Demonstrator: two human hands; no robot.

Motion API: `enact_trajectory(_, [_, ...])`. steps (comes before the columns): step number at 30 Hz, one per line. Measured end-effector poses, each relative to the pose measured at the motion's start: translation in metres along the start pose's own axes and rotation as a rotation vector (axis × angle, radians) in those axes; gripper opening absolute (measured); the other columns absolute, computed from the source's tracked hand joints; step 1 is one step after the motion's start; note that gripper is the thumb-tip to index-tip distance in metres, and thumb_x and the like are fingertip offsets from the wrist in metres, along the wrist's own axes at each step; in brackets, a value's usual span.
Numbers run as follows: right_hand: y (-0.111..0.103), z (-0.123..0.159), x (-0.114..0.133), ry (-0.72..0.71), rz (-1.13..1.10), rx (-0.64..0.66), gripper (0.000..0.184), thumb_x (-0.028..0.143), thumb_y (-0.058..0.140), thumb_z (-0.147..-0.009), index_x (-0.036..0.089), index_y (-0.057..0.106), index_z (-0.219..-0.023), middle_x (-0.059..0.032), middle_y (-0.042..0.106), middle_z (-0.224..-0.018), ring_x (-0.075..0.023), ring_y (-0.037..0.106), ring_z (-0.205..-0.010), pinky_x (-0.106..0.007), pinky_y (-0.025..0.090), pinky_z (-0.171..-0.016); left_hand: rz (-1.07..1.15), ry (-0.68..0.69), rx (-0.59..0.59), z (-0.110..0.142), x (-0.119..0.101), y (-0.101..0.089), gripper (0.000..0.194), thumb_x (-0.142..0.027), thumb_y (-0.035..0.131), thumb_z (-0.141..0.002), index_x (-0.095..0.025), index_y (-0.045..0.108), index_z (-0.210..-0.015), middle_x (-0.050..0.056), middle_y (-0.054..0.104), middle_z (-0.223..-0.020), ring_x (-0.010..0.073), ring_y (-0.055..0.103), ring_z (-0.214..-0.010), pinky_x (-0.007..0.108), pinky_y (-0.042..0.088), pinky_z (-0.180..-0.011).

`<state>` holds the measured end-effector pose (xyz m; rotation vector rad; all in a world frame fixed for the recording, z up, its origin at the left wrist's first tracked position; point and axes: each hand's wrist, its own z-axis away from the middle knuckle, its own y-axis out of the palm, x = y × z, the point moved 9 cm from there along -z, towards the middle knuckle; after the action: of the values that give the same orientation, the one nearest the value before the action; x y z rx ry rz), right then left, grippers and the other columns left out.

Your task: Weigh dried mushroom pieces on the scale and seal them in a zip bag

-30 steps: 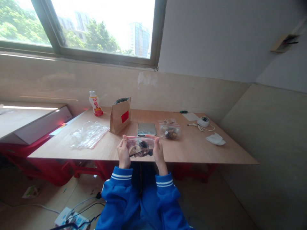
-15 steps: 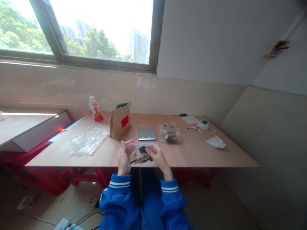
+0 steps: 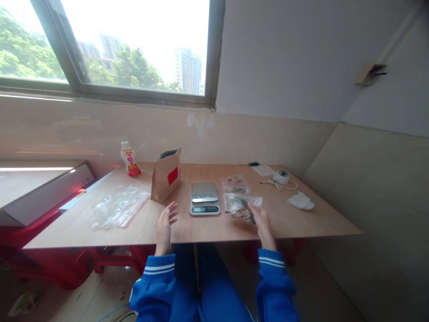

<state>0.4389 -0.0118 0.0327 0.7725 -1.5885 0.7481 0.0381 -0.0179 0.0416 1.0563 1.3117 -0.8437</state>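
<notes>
A clear zip bag [image 3: 241, 210] with brown and dark dried pieces in it is held in my right hand [image 3: 259, 219], the fingers closed on its right side. It is low over the table, in front of another filled zip bag [image 3: 234, 188] that it partly hides. My left hand [image 3: 166, 226] is raised near the table's front edge, fingers apart and nothing in them. Between my hands stands a digital kitchen scale [image 3: 204, 193], its metal plate bare and its display facing me. Behind my left hand a brown paper pouch [image 3: 164, 176] with a red label stands upright, its top open.
Flat clear zip bags [image 3: 122, 208] lie on the left of the table [image 3: 318, 223]. A red-and-white bottle [image 3: 130, 158] stands behind them. Toward the right are a white dome camera [image 3: 281, 177] with its cable, a crumpled white tissue [image 3: 300, 201], a paper sheet [image 3: 263, 171] and a green-handled tool [image 3: 254, 164].
My right hand has carried the filled zip bag rightward from in front of the scale to beside the other filled bag. The left hand has let go of it and opened. The scale's display now shows.
</notes>
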Motion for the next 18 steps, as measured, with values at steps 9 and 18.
enact_trajectory(9, [-0.006, 0.030, 0.032, -0.397, 0.583, -0.358, 0.079, 0.058, 0.051, -0.076, 0.003, 0.036, -0.130, -0.0328, 0.034, -0.137, -0.0428, 0.030, -0.130, -0.060, 0.032, -0.097, -0.375, 0.282, -0.257, -0.048, -0.001, -0.039, 0.081, -0.044, 0.063, -0.070, -0.011, 0.029, -0.136, 0.021, 0.034, -0.139, 0.0345, 0.033, -0.131, 0.052, 0.031, -0.106])
enact_trajectory(18, [0.055, 0.035, -0.017, -0.331, 0.900, 0.246, 0.062, 0.044, 0.039, -0.088, 0.021, 0.025, -0.143, -0.0163, 0.012, -0.153, -0.0370, 0.017, -0.139, -0.056, 0.023, -0.107, -0.571, 0.440, -0.224, -0.127, -0.016, -0.042, 0.102, -0.049, 0.075, -0.056, -0.007, 0.024, -0.134, 0.024, 0.025, -0.142, 0.0420, 0.018, -0.135, 0.058, 0.021, -0.109])
